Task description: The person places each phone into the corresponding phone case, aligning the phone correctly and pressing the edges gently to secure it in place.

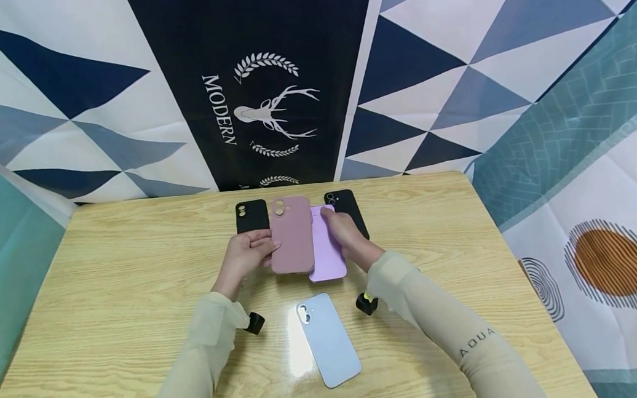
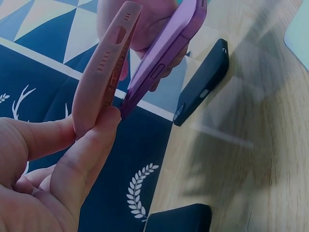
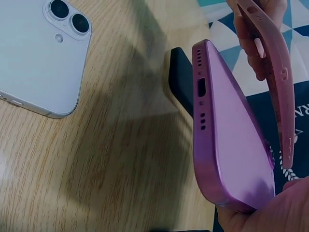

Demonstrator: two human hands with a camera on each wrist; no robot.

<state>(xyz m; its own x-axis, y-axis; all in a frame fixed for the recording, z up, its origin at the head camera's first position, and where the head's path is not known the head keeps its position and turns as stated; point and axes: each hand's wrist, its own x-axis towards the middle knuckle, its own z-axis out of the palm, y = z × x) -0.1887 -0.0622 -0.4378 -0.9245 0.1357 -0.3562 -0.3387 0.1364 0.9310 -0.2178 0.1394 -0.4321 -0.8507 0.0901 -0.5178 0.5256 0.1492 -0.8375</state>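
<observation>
My left hand (image 1: 248, 253) pinches a dusty-pink phone case (image 1: 292, 241) by its left edge, camera cutout at the top. In the left wrist view, the case (image 2: 91, 82) stands edge-on, its hollow inner side facing a purple phone (image 2: 161, 60). My right hand (image 1: 349, 234) grips that phone near its upper end. From the right wrist, the phone's (image 3: 236, 130) charging port and speaker holes show along its bottom edge. Case and phone are held up side by side above the wooden table, the case overlapping the phone's left edge in the head view.
Behind my left hand lies a black phone case (image 1: 253, 214). Another black, phone-shaped piece (image 1: 349, 208) lies behind my right hand, partly covered. A light blue phone (image 1: 330, 341) rests back up nearer me on the wooden table (image 1: 134, 267). Patterned cloth (image 1: 283, 16) hangs at the table's far edge.
</observation>
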